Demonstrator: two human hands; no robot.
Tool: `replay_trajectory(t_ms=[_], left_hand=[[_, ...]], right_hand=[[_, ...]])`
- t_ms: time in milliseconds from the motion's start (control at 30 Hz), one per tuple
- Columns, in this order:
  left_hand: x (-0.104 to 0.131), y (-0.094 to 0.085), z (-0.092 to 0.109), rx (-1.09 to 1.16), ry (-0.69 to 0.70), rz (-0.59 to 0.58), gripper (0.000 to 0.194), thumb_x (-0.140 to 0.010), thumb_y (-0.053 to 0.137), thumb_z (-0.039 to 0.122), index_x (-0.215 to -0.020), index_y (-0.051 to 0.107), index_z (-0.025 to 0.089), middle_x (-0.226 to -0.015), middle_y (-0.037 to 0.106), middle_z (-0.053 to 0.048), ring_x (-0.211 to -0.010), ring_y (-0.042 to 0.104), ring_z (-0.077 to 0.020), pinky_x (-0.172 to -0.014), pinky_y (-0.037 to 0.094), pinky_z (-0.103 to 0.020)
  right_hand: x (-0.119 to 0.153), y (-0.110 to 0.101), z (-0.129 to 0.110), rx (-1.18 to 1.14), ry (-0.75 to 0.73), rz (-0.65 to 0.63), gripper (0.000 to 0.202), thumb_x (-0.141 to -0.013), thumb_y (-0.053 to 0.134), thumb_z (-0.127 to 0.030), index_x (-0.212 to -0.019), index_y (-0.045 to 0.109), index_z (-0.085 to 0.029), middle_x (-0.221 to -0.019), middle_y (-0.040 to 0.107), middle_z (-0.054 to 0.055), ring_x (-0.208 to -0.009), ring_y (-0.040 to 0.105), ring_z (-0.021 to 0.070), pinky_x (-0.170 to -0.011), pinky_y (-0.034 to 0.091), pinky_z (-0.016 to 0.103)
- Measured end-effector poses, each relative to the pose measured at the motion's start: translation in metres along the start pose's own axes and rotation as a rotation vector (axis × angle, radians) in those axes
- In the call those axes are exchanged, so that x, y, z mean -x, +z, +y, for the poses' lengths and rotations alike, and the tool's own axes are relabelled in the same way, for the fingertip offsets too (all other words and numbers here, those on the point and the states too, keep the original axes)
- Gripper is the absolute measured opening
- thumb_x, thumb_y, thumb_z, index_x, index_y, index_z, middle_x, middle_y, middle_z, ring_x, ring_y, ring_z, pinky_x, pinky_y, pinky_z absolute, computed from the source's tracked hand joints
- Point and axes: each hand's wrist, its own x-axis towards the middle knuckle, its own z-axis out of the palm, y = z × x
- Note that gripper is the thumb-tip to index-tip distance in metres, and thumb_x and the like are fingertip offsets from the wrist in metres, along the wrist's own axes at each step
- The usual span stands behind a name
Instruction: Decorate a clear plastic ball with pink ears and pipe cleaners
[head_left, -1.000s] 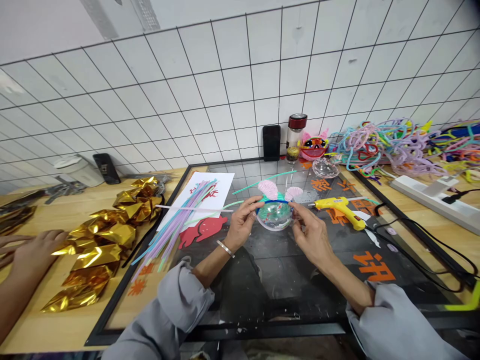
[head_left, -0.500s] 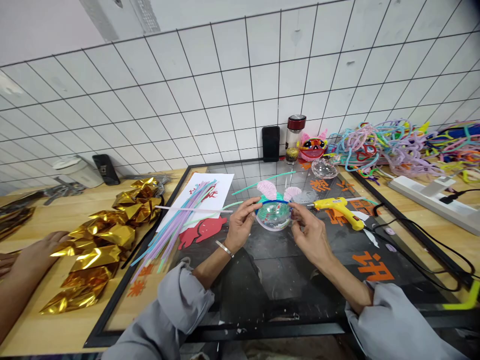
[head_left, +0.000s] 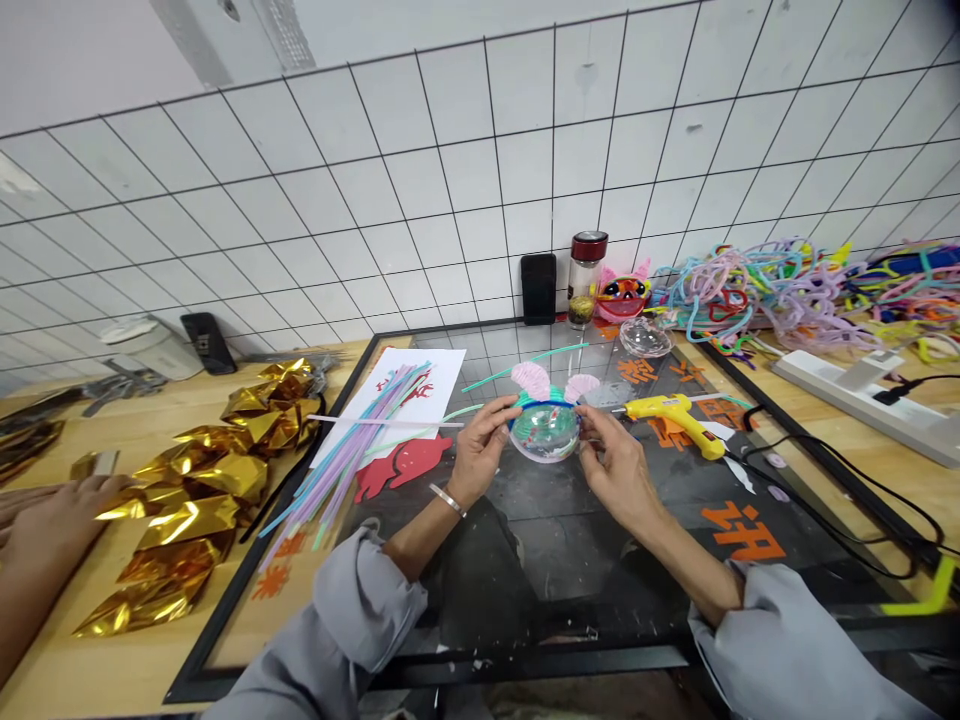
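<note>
Between my two hands is a clear plastic dome (head_left: 546, 434) with a blue band along its upper edge, green fuzzy stems behind it and two pink ears (head_left: 531, 380) standing on top. My left hand (head_left: 484, 447) pinches its left edge with thumb and fingers. On the opposite edge, my right hand (head_left: 613, 455) is closed in the same way. A yellow glue gun (head_left: 679, 415) lies just right of my right hand. Left of my left hand are a red paper cutout (head_left: 405, 466) and a bundle of pastel pipe cleaners (head_left: 367, 440).
A co-worker's hand (head_left: 64, 515) rests at the left beside crumpled gold foil (head_left: 217, 475). Along the wall stand a phone (head_left: 538, 289), a glass tea bottle (head_left: 586, 280) and a pink animal-faced piece (head_left: 624, 295). Tangled pipe cleaners (head_left: 780, 290), a power strip (head_left: 862, 400) and black cables occupy the right.
My hands and the dome stay nearly still, while the whole view shifts slightly. The co-worker's hand at the left has moved a little, and a small object shows beside it.
</note>
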Motion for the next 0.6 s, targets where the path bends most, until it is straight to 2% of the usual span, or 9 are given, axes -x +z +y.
replay_trajectory(t_ms=[133, 267, 600], left_hand=[[-0.0001, 0.0001, 0.0010, 0.004, 0.003, 0.000, 0.026, -0.095, 0.059, 0.038, -0.109, 0.075, 0.022, -0.127, 0.069, -0.011, -0.119, 0.065, -0.0232, -0.104, 0.051, -0.043], [-0.0003, 0.0003, 0.0011, -0.004, 0.002, 0.007, 0.027, -0.095, 0.059, 0.039, -0.108, 0.075, 0.022, -0.125, 0.070, -0.011, -0.117, 0.066, -0.0230, -0.102, 0.053, -0.043], [-0.0002, 0.0001, -0.0006, 0.011, -0.011, 0.017, 0.027, -0.094, 0.061, 0.041, -0.107, 0.076, 0.023, -0.124, 0.071, -0.011, -0.116, 0.066, -0.0234, -0.102, 0.053, -0.043]], right_hand=[[-0.0003, -0.0008, 0.0010, 0.040, -0.043, -0.005, 0.046, -0.082, 0.045, -0.014, -0.125, 0.060, -0.015, -0.108, 0.070, 0.013, -0.096, 0.069, 0.0239, -0.088, 0.057, 0.042], [-0.0013, -0.0023, 0.0003, 0.057, -0.058, -0.016, 0.044, -0.083, 0.045, -0.013, -0.124, 0.060, -0.018, -0.104, 0.070, 0.011, -0.092, 0.069, 0.0232, -0.084, 0.057, 0.040], [-0.0014, 0.0000, 0.0040, -0.040, 0.022, -0.022, 0.040, -0.079, 0.048, -0.014, -0.116, 0.065, -0.021, -0.097, 0.069, 0.008, -0.091, 0.068, 0.0228, -0.083, 0.058, 0.040]])
